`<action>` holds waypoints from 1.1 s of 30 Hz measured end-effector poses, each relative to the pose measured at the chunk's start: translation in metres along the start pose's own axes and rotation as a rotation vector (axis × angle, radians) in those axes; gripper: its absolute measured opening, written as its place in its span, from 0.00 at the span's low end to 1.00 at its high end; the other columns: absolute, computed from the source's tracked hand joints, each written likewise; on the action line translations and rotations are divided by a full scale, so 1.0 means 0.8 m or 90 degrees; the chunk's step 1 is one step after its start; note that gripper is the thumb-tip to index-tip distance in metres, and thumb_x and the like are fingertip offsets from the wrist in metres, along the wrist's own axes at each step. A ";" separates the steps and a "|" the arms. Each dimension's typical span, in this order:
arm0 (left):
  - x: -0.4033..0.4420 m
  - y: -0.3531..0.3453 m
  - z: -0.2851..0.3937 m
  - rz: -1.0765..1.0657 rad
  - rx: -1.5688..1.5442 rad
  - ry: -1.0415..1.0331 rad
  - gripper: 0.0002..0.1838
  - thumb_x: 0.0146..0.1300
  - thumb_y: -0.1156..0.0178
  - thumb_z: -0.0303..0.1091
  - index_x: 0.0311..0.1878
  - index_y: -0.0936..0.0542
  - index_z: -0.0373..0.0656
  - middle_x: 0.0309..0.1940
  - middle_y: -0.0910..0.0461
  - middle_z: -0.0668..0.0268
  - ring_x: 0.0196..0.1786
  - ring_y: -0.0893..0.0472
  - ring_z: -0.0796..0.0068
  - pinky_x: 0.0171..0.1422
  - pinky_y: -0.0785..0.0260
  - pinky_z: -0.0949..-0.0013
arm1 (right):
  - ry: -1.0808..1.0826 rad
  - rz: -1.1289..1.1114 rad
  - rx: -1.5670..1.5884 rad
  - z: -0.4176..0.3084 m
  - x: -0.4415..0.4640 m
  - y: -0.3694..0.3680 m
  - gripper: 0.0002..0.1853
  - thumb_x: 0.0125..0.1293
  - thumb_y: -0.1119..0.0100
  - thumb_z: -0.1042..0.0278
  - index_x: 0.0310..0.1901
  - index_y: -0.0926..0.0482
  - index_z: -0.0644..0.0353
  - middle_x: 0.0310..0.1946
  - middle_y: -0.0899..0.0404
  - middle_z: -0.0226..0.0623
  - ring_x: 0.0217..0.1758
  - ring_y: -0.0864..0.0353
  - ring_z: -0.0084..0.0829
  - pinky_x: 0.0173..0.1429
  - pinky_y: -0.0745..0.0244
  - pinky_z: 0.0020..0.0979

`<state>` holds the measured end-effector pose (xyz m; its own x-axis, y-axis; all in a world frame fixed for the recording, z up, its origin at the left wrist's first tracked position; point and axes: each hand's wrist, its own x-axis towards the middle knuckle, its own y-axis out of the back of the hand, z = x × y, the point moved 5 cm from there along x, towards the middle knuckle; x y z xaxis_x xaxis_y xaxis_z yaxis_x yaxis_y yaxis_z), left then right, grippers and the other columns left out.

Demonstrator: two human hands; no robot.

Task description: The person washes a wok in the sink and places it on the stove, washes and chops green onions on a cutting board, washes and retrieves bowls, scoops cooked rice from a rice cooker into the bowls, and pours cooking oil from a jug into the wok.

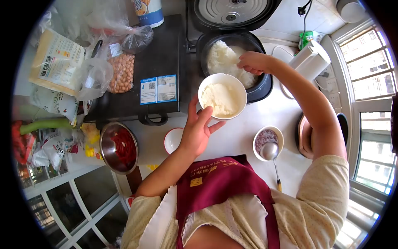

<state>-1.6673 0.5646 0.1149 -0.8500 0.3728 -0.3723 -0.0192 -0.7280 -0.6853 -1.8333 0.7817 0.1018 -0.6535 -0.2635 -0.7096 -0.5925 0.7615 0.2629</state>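
Note:
My left hand (195, 132) grips a white bowl (242, 90) from below and the side, thumb at its rim. White rice (217, 99) is heaped in the bowl, which is held at the front edge of an open rice cooker (261, 90). Over the cooker's pot, my right hand (258, 63) has its fingers curled together; whatever they hold is hidden. More rice (220, 57) lies inside the pot, piled higher on the left. The cooker's lid (230, 12) is raised behind it.
Front right, a ladle (270, 151) rests in a bowl of purplish porridge (266, 137). A white kettle (311, 60) stands right of the cooker. On the left are a dark labelled appliance (161, 54), bagged peanuts (121, 72), a metal basin (108, 159) and a small red-rimmed bowl (173, 139).

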 end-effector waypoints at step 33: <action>0.074 -0.031 -0.005 -0.139 0.005 -0.087 0.32 0.64 0.44 0.38 0.67 0.49 0.59 0.62 0.38 0.66 0.65 0.35 0.67 0.61 0.31 0.54 | 0.213 0.570 -0.864 -0.043 -0.234 -0.072 0.08 0.65 0.49 0.64 0.35 0.33 0.60 0.13 0.27 0.37 0.21 0.20 0.39 0.19 0.29 0.37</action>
<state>-1.7153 0.6070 0.1071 -0.8888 0.4401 -0.1278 -0.2130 -0.6437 -0.7351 -1.6933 0.7670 0.2419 -0.9502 -0.2997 0.0859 0.1672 -0.2572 0.9518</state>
